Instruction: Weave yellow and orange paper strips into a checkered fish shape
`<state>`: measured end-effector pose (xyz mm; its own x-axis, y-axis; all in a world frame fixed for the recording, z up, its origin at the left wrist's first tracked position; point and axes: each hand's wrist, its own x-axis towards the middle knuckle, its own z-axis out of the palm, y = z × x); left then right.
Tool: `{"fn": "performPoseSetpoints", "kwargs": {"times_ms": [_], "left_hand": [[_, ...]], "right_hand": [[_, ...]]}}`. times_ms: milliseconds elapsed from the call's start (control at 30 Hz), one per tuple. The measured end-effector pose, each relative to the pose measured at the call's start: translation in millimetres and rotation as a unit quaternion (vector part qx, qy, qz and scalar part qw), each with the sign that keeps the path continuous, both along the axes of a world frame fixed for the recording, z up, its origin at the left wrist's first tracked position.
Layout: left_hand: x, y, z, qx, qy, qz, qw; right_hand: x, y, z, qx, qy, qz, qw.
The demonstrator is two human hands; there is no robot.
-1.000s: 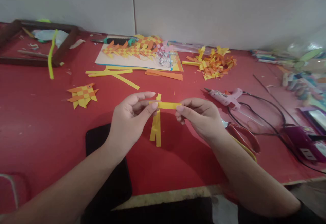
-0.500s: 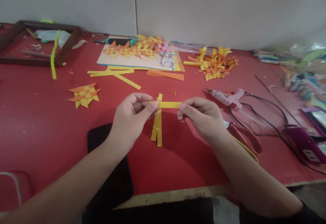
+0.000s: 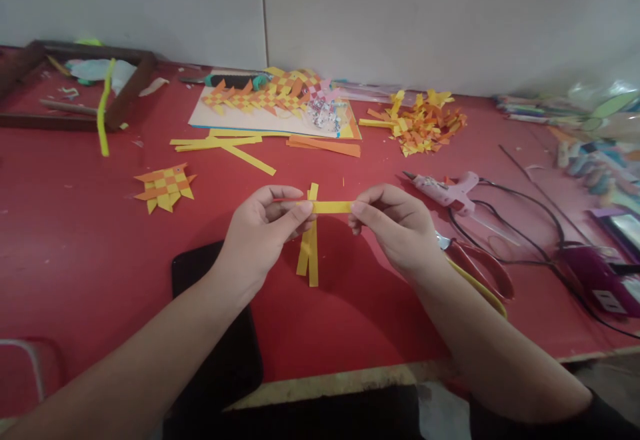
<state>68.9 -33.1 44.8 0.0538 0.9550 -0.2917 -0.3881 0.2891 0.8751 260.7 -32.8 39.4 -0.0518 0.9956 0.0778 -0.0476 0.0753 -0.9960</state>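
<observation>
A yellow paper strip (image 3: 332, 207) is stretched level between my two hands above the red table. My left hand (image 3: 267, 223) pinches one end between thumb and fingers. The other end is pinched by my right hand (image 3: 395, 223). Below and behind the held strip, yellow paper strips (image 3: 313, 260) lie crossed on the table, partly hidden by my left fingertips. To the left rests a woven orange and yellow paper fish (image 3: 166, 188). Scissors (image 3: 483, 270) with red and yellow handles lie beside my right forearm, which covers part of them.
A black phone-like slab (image 3: 225, 347) lies under my left forearm. At right are a pink glue gun (image 3: 447, 193) with its cord and a purple box (image 3: 597, 280). Farther back sit loose yellow strips (image 3: 220, 141), orange strips (image 3: 325, 147), a folded-paper heap (image 3: 425, 127) and a brown frame (image 3: 60, 121).
Both hands keep their pinch on the strip. My right hand has shifted very slightly left, and the view has moved a little; the things on the table lie as before.
</observation>
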Motion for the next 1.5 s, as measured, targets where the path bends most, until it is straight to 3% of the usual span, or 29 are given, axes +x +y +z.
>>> {"fn": "performPoseSetpoints", "kwargs": {"times_ms": [233, 300, 367, 433, 533, 633, 733, 800, 967, 1100, 1300, 1400, 1500], "left_hand": [[1.8, 1.2, -1.4, 0.008, -0.012, -0.006, 1.0], [-0.2, 2.3, -1.6, 0.022, 0.024, -0.006, 0.999], [-2.8, 1.9, -1.6, 0.068, 0.124, -0.009, 0.99], [-4.6, -0.7, -1.9, 0.143, 0.282, -0.023, 0.949], [-4.7, -7.0, -5.2, 0.26, 0.502, -0.069, 0.822], [-3.4, -12.3, -11.1, 0.303, 0.623, -0.12, 0.711], [-3.3, -14.1, -15.0, 0.301, 0.663, -0.131, 0.672], [-3.7, -14.4, -15.2, 0.3, 0.666, -0.134, 0.67], [-3.2, -16.4, -12.2, 0.307, 0.658, -0.163, 0.668], [-1.9, -18.1, -11.0, 0.306, 0.655, -0.169, 0.67], [-1.3, -18.1, -12.9, 0.306, 0.651, -0.163, 0.676], [-0.6, -16.4, -13.7, 0.3, 0.621, -0.146, 0.709], [0.1, -14.4, -10.4, 0.283, 0.521, -0.115, 0.797]], "right_hand": [[-1.0, 1.3, -1.3, -0.019, -0.05, -0.061, 0.997], [0.3, 1.9, -2.3, -0.012, -0.108, -0.07, 0.992], [2.6, 2.6, -2.6, 0.005, -0.189, -0.1, 0.977], [5.8, 3.8, -3.4, 0.016, -0.297, -0.137, 0.945], [11.5, 6.9, -7.3, 0.039, -0.45, -0.161, 0.877], [14.8, 9.0, -11.8, 0.13, -0.512, -0.18, 0.83], [12.0, 6.5, -11.7, 0.227, -0.53, -0.166, 0.8], [6.5, 2.4, -9.8, 0.247, -0.547, -0.123, 0.79], [-9.8, -5.4, -9.4, 0.218, -0.591, -0.011, 0.776], [-14.8, -3.8, -13.8, 0.203, -0.617, 0.01, 0.76], [-13.3, -2.2, -16.9, 0.219, -0.595, -0.001, 0.774], [-13.0, -3.3, -13.3, 0.24, -0.536, -0.019, 0.809], [-12.1, -5.0, -6.0, 0.251, -0.428, -0.029, 0.868]]}}
